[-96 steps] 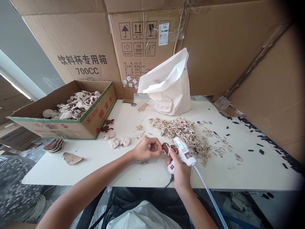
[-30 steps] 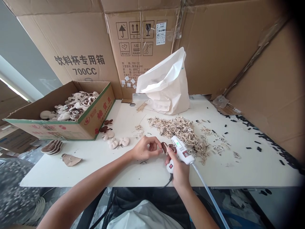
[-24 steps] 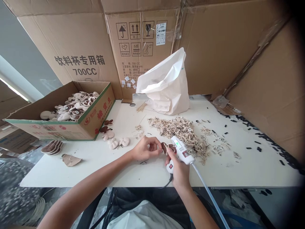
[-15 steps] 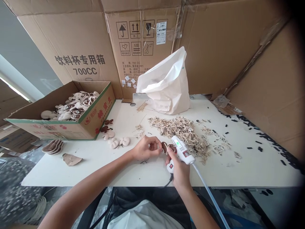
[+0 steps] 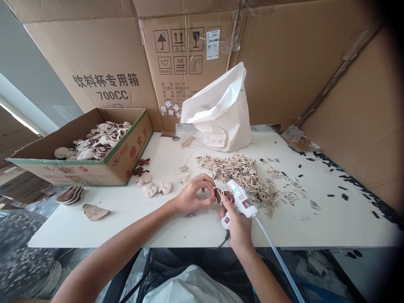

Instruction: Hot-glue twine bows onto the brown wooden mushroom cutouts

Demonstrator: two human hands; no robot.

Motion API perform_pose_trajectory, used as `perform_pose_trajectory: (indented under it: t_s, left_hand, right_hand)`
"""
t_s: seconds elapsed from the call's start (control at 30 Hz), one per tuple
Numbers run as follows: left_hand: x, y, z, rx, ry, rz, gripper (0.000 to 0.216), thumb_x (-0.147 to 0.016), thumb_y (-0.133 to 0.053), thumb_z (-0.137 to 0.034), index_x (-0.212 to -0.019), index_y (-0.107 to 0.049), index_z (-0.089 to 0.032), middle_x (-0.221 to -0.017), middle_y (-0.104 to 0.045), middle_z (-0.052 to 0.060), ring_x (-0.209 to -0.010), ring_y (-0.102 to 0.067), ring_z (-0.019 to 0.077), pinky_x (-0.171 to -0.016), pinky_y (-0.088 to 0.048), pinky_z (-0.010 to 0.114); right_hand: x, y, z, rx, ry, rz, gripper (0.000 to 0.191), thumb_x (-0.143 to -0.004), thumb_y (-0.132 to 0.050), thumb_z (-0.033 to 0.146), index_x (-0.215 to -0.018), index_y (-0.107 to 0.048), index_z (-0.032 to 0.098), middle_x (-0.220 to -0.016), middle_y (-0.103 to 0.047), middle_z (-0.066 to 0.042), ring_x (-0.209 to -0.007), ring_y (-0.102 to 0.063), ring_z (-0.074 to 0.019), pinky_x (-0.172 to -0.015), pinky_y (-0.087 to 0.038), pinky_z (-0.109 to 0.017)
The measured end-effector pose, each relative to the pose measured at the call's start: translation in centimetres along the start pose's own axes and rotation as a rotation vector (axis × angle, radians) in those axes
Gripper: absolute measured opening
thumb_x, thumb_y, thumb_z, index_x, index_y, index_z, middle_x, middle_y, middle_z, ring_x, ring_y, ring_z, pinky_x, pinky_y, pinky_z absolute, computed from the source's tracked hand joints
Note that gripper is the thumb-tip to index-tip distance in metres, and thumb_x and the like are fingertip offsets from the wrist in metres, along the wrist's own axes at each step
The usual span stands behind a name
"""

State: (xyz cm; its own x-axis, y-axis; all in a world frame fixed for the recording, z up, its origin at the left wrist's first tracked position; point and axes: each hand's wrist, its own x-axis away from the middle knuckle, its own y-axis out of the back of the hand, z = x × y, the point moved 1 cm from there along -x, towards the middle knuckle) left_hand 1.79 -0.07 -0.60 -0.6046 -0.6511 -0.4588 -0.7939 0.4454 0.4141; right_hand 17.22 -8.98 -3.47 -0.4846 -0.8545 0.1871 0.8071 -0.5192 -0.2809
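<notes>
— What's in hand at the desk [image 5: 126, 225]?

— Gluing, by the look of it. A small tan strip [image 5: 220, 197], bent into a loop, sits against a brown piece [image 5: 223, 194].

— Which hand has what?

— The left hand [image 5: 194, 197] is closed in a tight pinch, its fingertips [image 5: 211, 192] at the strip. The right hand [image 5: 239, 226] is wrapped round the handle of a white glue gun [image 5: 241, 202], with a clear tube [image 5: 277, 263] running from the gun's back end off the desk.

— Where's the brown piece, exactly?

— Between the two hands, touching the left fingertips and just beside the front of the gun. I can't make out the nozzle.

— What does the next move call for?

— A steady pinch, I'd say. Strip, piece and gun are already together, so nothing more needs reaching for.

— What's around them?

— A heap of tan strips [image 5: 236, 174] lies just beyond the gun, and pale rounded pieces [image 5: 154, 189] lie left of the left hand. A cardboard box [image 5: 83, 174] full of similar pieces stands at the far left of the desk.
</notes>
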Motion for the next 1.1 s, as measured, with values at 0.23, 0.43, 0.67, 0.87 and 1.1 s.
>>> perform_pose_trajectory:
  t_s: [0.23,0.43,0.67,0.87,1.1]
  left_hand:
    - [0.19,-0.16,0.18,0.051,0.032,0.032,0.006,-0.084,-0.071,-0.013,-0.088,-0.071,-0.016,-0.102,-0.070,0.009,-0.089,-0.065,0.0170,-0.074,-0.053,0.027]
    - [0.30,-0.27,0.37,0.067,0.055,0.032,0.006,-0.083,-0.070,-0.013,-0.088,-0.070,-0.015,-0.100,-0.069,0.008,-0.079,-0.062,0.0135,-0.069,-0.052,0.025]
    - [0.41,-0.36,0.69,0.081,0.079,0.046,0.005,-0.085,-0.071,-0.017,-0.090,-0.070,-0.015,-0.100,-0.067,0.008,-0.072,-0.059,0.0112,-0.064,-0.052,0.024]
    - [0.47,-0.26,0.43,0.068,0.091,0.055,0.007,-0.087,-0.071,-0.021,-0.091,-0.070,-0.015,-0.099,-0.066,0.008,-0.069,-0.057,0.0100,-0.063,-0.051,0.024]
    - [0.38,-0.04,0.16,0.080,0.109,0.091,0.007,-0.088,-0.071,-0.021,-0.091,-0.070,-0.015,-0.098,-0.066,0.007,-0.066,-0.056,0.0089,-0.062,-0.049,0.023]
  right_hand:
    - [0.12,-0.19,0.44,0.008,-0.024,-0.013,0.048,-0.067,-0.093,0.051,-0.096,-0.074,0.017,-0.049,-0.057,0.004,-0.043,-0.048,-0.0118,-0.040,-0.036,-0.021]
    - [0.12,-0.14,0.39,0.018,-0.025,-0.004,0.047,-0.069,-0.093,0.051,-0.095,-0.074,0.017,-0.050,-0.057,0.004,-0.044,-0.049,-0.0120,-0.041,-0.038,-0.021]
    - [0.05,-0.05,0.16,0.014,-0.021,-0.009,0.045,-0.070,-0.093,0.049,-0.094,-0.073,0.017,-0.051,-0.058,0.004,-0.045,-0.048,-0.0118,-0.041,-0.037,-0.021]
    - [0.23,-0.20,0.57,0.021,-0.019,-0.010,0.047,-0.070,-0.093,0.051,-0.096,-0.074,0.017,-0.050,-0.056,0.004,-0.044,-0.049,-0.0129,-0.040,-0.036,-0.022]
    - [0.28,-0.23,0.65,0.021,-0.031,-0.005,0.048,-0.069,-0.093,0.051,-0.097,-0.074,0.017,-0.050,-0.058,0.003,-0.044,-0.048,-0.0124,-0.040,-0.036,-0.022]
